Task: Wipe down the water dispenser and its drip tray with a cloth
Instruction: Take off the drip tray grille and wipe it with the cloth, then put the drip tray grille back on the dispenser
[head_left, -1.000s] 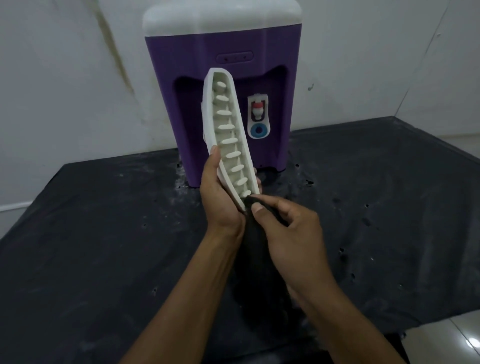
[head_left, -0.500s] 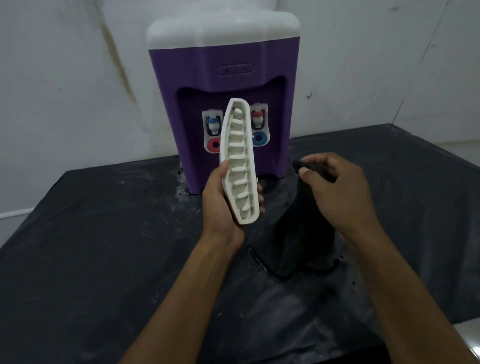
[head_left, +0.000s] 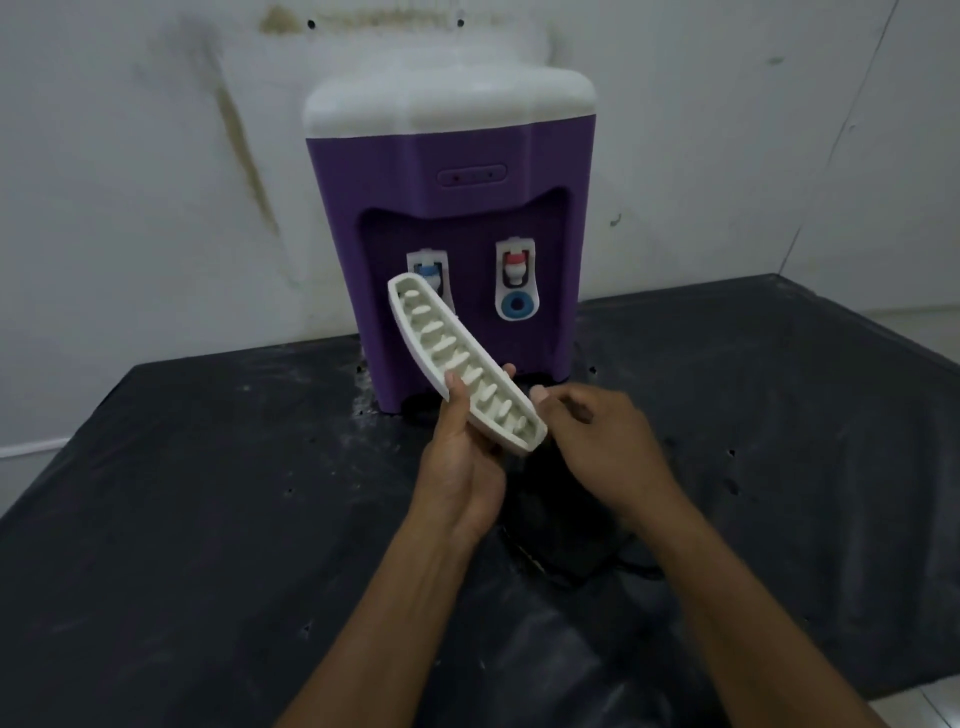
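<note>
- Left hand (head_left: 462, 467) grips the white drip tray (head_left: 457, 364) near its lower end, thumb over one long edge and fingers wrapped beneath; the ribbed side faces up.
- Right hand (head_left: 602, 441) hovers just beside the tray's near tip with fingers loosely curled and nothing visibly in them; whether the thumb touches the tray is unclear.
- Tray is held in the air, tilted, its far end rising in front of the blue tap (head_left: 428, 270) of the purple water dispenser (head_left: 452, 208).
- Dark cloth (head_left: 566, 525) seems to lie heaped on the black table (head_left: 208, 519) beneath the right hand, hard to separate from the surface.
- To wipe well, the right hand likely needs the cloth back, then strokes along the channels between ribs while the left hand keeps the tray steady.
- Mind the far tip: it sits close to the tap, so pull the tray toward the body before rubbing.
- Open table lies to the left and near side; the right corner's edge falls to the floor, and the wall (head_left: 130, 208) closes the back.
</note>
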